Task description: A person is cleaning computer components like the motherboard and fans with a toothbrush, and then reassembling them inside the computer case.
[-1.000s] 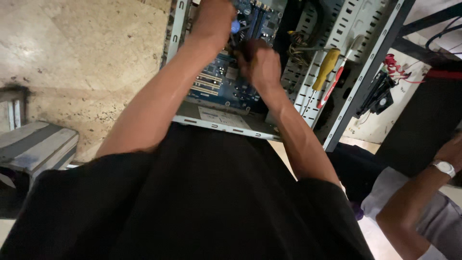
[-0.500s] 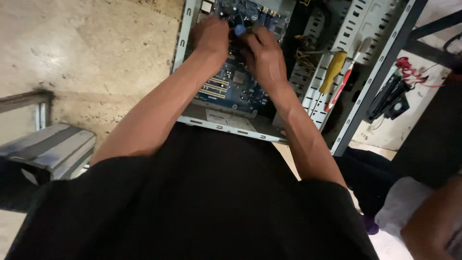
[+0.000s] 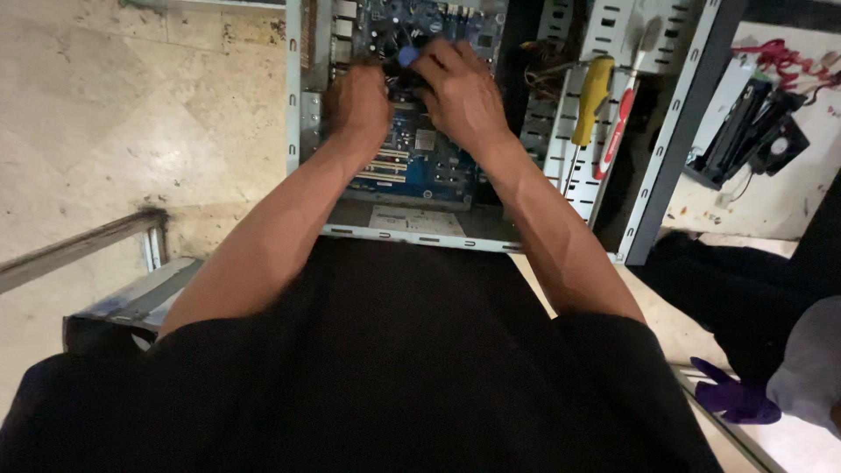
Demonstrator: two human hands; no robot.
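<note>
Presently: blue motherboard seated inside open computer case on floor | left hand and right hand curled over its far part, blue-tipped piece between; grasp cannot be told | board judged stiff, light, fragile; best held by edges | yellow screwdriver laid right.

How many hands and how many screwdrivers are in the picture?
Hands: 2, the left hand and right hand, both on the blue circuit board.
Screwdrivers: 2, a yellow-handled screwdriver and a red-and-white-handled screwdriver.
Total: 4
</note>
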